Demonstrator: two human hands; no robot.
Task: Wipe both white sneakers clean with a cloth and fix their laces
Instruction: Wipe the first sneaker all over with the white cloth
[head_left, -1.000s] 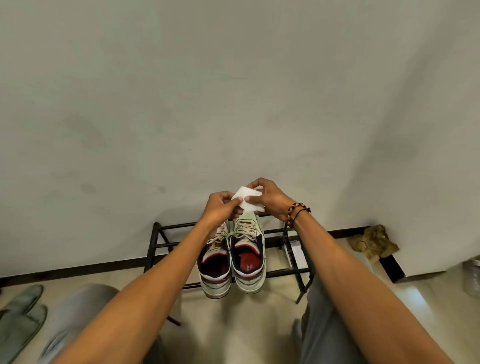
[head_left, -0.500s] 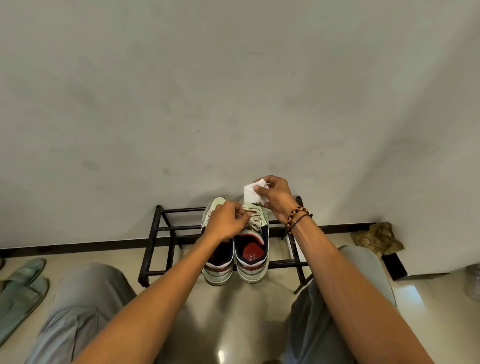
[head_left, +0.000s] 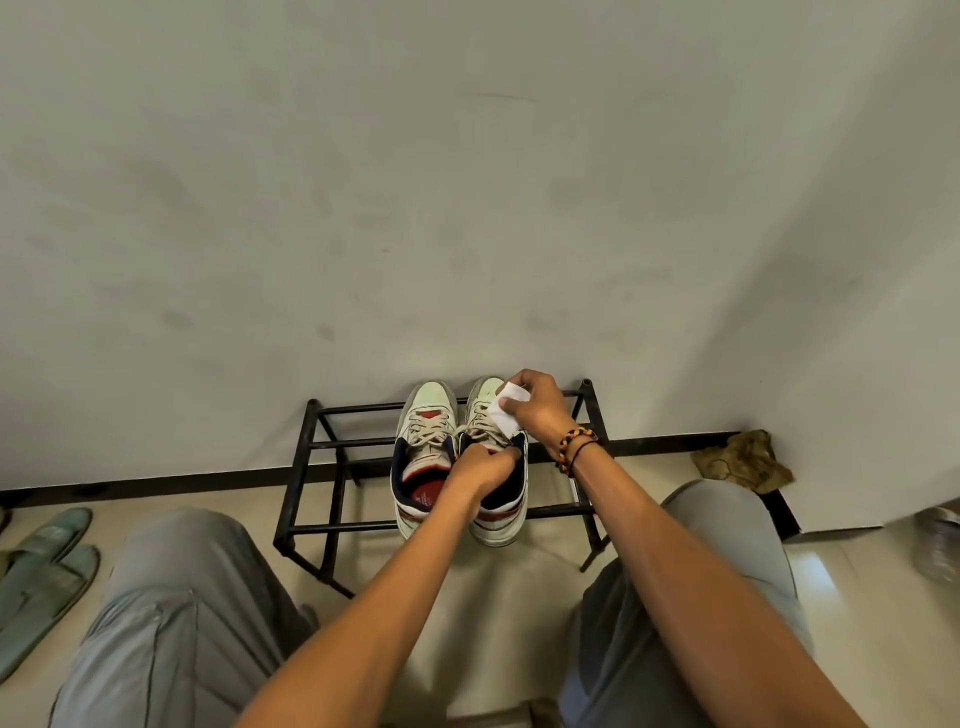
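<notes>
Green slippers (head_left: 41, 577) on floor far left; black metal rack (head_left: 332, 447) against wall carries both sneakers side by side, left sneaker (head_left: 423, 441) untouched. Left hand (head_left: 483, 470) curled, pinching the tongue/lace area of right sneaker (head_left: 501, 512). Right hand (head_left: 537, 410) grips folded white cloth (head_left: 505, 410) against that shoe's upper; crumpled brown rag (head_left: 743, 460) far right.

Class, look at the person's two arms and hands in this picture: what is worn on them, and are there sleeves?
Both forearms are bare, no sleeves in view. The right hand has beaded bracelets on its wrist: one of orange and dark beads, one thin dark cord. The left hand wears nothing visible.
</notes>
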